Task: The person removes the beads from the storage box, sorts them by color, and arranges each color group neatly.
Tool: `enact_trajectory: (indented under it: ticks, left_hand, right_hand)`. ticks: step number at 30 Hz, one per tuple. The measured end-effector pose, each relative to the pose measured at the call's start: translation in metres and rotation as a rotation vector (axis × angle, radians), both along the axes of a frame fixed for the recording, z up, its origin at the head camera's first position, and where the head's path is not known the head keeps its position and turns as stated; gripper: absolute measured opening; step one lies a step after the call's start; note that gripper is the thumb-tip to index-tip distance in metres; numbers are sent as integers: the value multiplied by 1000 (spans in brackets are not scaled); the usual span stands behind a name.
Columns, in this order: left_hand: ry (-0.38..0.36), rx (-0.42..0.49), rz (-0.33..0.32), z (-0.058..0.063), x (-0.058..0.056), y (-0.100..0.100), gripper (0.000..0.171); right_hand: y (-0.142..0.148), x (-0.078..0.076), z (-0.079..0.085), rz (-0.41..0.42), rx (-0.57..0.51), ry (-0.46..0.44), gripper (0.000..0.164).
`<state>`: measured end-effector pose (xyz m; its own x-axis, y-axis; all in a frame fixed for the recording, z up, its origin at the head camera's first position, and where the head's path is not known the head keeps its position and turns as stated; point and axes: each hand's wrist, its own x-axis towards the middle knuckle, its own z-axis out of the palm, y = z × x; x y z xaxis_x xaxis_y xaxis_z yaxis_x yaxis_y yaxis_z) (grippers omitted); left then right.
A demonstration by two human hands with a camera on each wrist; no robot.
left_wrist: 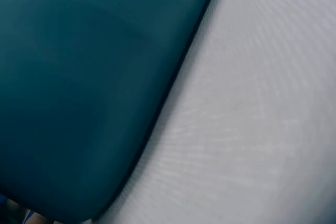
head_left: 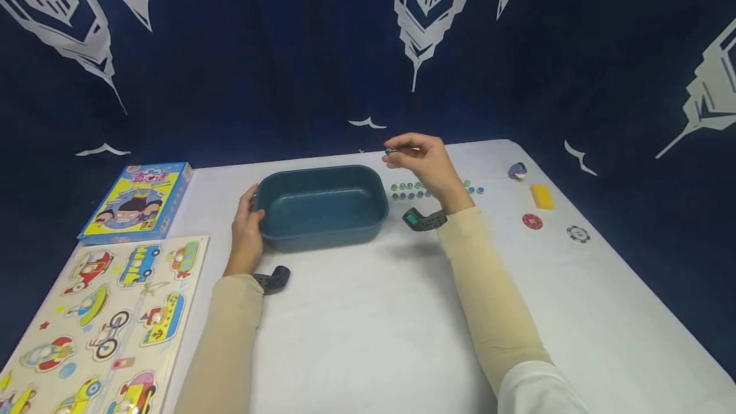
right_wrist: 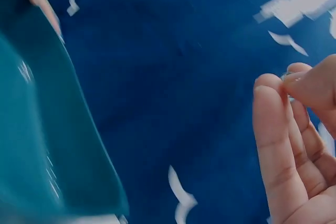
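Observation:
A dark teal plastic basin (head_left: 322,235) stands on the white table, hollow side up. My left hand (head_left: 246,235) grips its left end, thumb at the rim and fingers along the outside wall. Raised beyond the basin's right end, my right hand (head_left: 422,161) pinches a small glass marble (head_left: 389,151) between thumb and fingertips. In the right wrist view the fingers mostly cover that marble (right_wrist: 286,76). Below the right hand, green marbles (head_left: 402,186) and blue marbles (head_left: 403,196) lie in two rows, partly hidden behind the wrist.
At the left are a boxed game (head_left: 138,203) and a wooden vehicle puzzle board (head_left: 115,324). Toward the right edge lie a small dark blue and white object (head_left: 517,170), a yellow block (head_left: 542,197), a red chip (head_left: 531,222) and a black-and-white chip (head_left: 577,234). A navy curtain (head_left: 259,82) hangs behind.

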<state>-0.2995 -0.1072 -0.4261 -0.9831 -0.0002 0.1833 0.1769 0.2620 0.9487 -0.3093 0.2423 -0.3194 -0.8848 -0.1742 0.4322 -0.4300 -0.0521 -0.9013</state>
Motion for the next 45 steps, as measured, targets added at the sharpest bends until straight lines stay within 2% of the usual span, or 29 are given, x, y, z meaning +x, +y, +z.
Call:
enact_trajectory:
  ticks: [4,9,16,21,25,31,35,41,45]
  left_hand:
    - [4,-3,4,1,-1,-3,60]
    - [2,-11,17,2,-2,-6,61]
    - [-11,-22,25,4,1,-10,61]
    - [-8,-29,22,3,2,-13,61]
    - [-2,-29,16,2,4,-15,62]
    - [-6,-38,30,2,6,-14,62]
    - [8,-37,41,2,8,-16,62]
    - [2,-21,61,2,12,-17,61]
    - [7,-9,67,1,12,-19,62]
  right_hand:
    - [34,2,-2,-113,-33,-13,21]
    - [78,9,-6,-361,25,-56,22]
    - [120,20,-24,-699,317,-218,27]
    - [134,22,-43,-854,563,-356,29]
    - [139,20,-58,-908,680,-397,27]
    - [140,16,-71,-930,705,-477,27]
    - [139,9,-77,-956,725,-500,26]
    - [136,3,-78,-954,740,-510,28]
    - [133,4,-63,-956,689,-458,34]
